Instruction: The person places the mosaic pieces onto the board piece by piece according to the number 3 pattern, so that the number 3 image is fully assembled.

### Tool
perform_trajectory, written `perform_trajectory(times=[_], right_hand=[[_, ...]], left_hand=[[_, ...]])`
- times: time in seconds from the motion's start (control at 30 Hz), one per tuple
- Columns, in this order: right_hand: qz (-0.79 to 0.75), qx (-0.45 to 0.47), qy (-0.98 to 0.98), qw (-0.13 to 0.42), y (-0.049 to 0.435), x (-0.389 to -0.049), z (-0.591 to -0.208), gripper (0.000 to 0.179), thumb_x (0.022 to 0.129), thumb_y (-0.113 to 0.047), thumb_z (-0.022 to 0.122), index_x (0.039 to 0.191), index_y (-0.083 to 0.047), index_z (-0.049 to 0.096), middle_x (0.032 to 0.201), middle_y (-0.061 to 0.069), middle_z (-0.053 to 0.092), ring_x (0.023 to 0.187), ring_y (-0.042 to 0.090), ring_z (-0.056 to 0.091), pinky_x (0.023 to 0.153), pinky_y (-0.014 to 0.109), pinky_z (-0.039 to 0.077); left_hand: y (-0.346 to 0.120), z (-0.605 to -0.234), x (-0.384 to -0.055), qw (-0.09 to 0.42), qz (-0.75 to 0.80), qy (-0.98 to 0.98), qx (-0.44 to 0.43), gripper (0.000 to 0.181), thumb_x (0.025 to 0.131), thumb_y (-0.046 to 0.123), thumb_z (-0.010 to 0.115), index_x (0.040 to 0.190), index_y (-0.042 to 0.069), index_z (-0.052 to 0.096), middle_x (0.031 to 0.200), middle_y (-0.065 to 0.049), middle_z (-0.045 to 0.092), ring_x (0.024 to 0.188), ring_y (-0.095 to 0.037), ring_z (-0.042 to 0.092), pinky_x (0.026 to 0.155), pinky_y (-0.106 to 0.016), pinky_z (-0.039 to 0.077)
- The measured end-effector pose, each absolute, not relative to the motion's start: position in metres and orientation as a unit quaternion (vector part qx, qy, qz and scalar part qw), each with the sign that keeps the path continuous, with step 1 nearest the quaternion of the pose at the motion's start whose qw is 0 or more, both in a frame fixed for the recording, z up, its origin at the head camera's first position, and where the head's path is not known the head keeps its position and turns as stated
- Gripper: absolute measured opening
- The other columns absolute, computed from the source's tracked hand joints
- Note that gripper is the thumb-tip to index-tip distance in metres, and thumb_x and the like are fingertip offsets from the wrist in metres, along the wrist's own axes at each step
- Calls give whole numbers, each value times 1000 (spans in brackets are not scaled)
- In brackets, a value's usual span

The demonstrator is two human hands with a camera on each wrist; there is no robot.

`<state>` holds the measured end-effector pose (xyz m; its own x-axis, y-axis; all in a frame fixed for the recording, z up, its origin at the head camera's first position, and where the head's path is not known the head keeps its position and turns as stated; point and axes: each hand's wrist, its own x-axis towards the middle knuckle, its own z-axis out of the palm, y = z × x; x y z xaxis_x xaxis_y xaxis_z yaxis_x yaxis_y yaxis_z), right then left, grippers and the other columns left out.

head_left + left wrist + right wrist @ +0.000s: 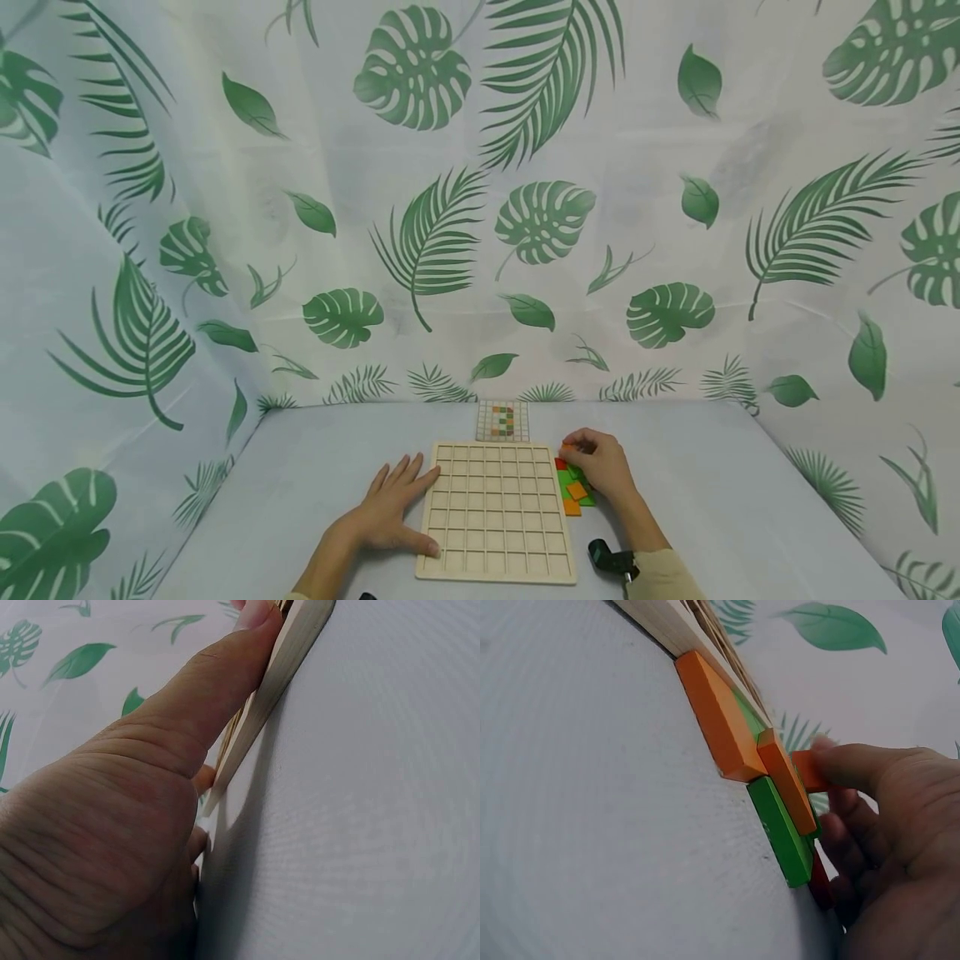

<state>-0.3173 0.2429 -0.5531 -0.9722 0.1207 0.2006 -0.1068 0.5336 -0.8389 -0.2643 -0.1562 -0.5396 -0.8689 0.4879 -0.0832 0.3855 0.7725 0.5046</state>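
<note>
A square wooden grid board (497, 511) lies flat on the table, and its cells hold nothing. My left hand (392, 507) rests along the board's left edge with fingers spread and the thumb on the lower left rim. In the left wrist view, that thumb (210, 690) lies against the wooden side. Beyond the right edge, my right hand (606, 468) pinches an orange tile (808, 771) between thumb and fingers, above a small pile. That pile has orange tiles (718, 720), a green tile (781, 832) and a red tile (821, 881), partly hidden by the hand.
Behind the board lies a small pattern card (502, 421) with a grid of coloured squares. A black wrist device (611, 558) is strapped at the right wrist. Leaf-printed cloth (540, 225) walls the pale table (750, 517) at the back and sides.
</note>
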Motion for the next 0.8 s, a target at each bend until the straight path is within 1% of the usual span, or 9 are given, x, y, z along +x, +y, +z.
perform_trajectory(times=[0.07,0.13,0.23,0.3,0.4,0.47,0.6,0.7,0.8], right_hand=[[514,-5,-849,125,243,-317,-554,11,92,-16,80,99,-9,75,88,6,72,79,16,60,68,24,49],[550,-12,-825,134,244,-318,-554,12,97,-16,76,104,-7,74,92,9,73,81,16,66,71,21,54],[591,-39,-791,156,245,-318,-554,18,101,-20,71,110,-5,71,97,11,71,80,12,74,73,17,59],[614,-58,-768,173,245,-318,-554,22,102,-21,69,114,-3,71,99,13,69,78,11,76,73,17,61],[643,-78,-735,200,246,-318,-553,25,103,-17,67,120,1,70,104,16,67,75,9,75,72,19,63],[652,-81,-724,209,246,-319,-553,26,103,-10,65,125,3,69,111,19,66,75,7,74,72,18,63],[650,-89,-727,202,246,-320,-551,34,101,0,62,135,2,65,129,19,60,79,2,71,74,14,60],[641,-98,-737,191,246,-320,-550,38,100,0,63,138,0,63,136,17,57,82,1,69,75,11,59],[634,-107,-743,187,245,-319,-550,39,101,-6,66,139,-3,63,133,16,60,85,3,70,76,9,58]], left_hand=[[-156,-540,-265,104,242,936,234,125,65,82,80,165,23,32,174,-18,12,162,-42,4,128,-69,-2],[-156,-541,-265,103,242,936,235,125,65,81,80,165,23,32,174,-19,12,162,-42,5,128,-69,-2],[-156,-541,-266,104,246,934,238,124,66,79,81,165,23,32,174,-20,13,162,-43,5,127,-70,-2],[-156,-541,-266,105,247,933,239,124,66,78,82,165,22,33,174,-20,13,162,-43,5,127,-70,-2],[-156,-542,-266,104,245,934,240,124,66,79,81,165,23,33,174,-20,13,162,-43,5,127,-70,-2],[-156,-542,-266,103,243,934,239,124,66,80,81,165,23,33,174,-20,13,162,-43,5,127,-70,-2],[-157,-542,-266,102,246,934,239,124,66,79,81,165,23,33,174,-20,13,162,-43,5,127,-69,-2],[-157,-542,-266,102,248,933,241,123,67,79,81,165,22,33,174,-20,12,162,-43,5,127,-69,-2],[-158,-543,-266,101,249,932,241,123,67,79,81,165,22,32,174,-20,12,162,-43,4,127,-69,-3]])
